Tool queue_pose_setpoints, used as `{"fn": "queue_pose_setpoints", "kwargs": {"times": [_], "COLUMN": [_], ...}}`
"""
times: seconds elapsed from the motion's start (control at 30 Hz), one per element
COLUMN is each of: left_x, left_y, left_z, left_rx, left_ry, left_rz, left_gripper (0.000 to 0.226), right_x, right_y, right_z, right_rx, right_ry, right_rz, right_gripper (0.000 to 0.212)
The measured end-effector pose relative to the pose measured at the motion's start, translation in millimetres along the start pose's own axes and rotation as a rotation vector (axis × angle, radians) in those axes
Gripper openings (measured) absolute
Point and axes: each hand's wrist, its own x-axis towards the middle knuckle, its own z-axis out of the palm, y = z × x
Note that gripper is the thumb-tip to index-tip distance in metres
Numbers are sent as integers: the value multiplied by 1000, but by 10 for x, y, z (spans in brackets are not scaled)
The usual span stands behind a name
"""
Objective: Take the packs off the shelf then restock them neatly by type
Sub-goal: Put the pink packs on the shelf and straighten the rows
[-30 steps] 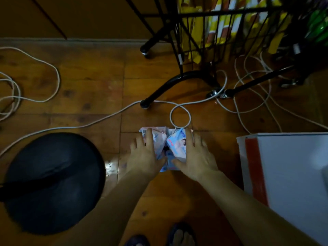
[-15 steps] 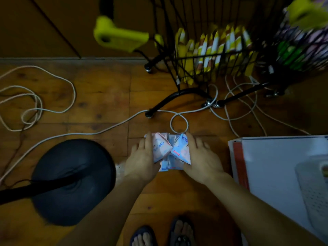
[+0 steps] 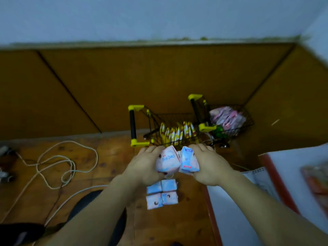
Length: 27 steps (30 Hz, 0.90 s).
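Observation:
My left hand (image 3: pixel 144 165) grips a pink and blue pack (image 3: pixel 166 161) marked 240. My right hand (image 3: pixel 208 164) grips a blue and pink pack (image 3: pixel 188 161) pressed against it. Both are lifted above the floor. Several similar small packs (image 3: pixel 161 193) lie on the wooden floor below my hands. Ahead stands a black wire cart (image 3: pixel 170 126) with yellow corners, holding upright yellow and white packs (image 3: pixel 177 133). A second wire cart (image 3: pixel 232 119) to its right holds pink packs.
White cables (image 3: pixel 58 164) loop over the floor at left. A black round base (image 3: pixel 92 210) sits under my left forearm. A white surface with a red edge (image 3: pixel 276 183) fills the right side. A brown panelled wall rises behind the carts.
Both hands have lifted packs up off the floor, leaving several behind. My head has tilted up, so the carts and wall now show in full.

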Motion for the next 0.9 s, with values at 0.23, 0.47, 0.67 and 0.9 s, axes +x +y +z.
{"fn": "queue_pose_setpoints", "kwargs": {"times": [0.23,0.47,0.67,0.9], "left_x": [-317,-795,-1255,-1632], "left_y": [932,2055,2967,4068], "left_z": [-1609,-2781,-3410,-3799], "left_rx": [116,228,259,296], "left_ry": [6,40,50,15], "left_rz": [147,270,403,659], "left_gripper": [92,86,79,66], "right_x": [-752,-1816,-2777,-4104], "right_y": [-318,-516,-616,-589], "right_z": [-1643,-2957,-3719,-4219], "right_rx": [-74,-141,-183,-169], "right_ry": [107,149,249,360], "right_rz": [-18,47,101,322], "right_gripper": [90,74,54,64]}}
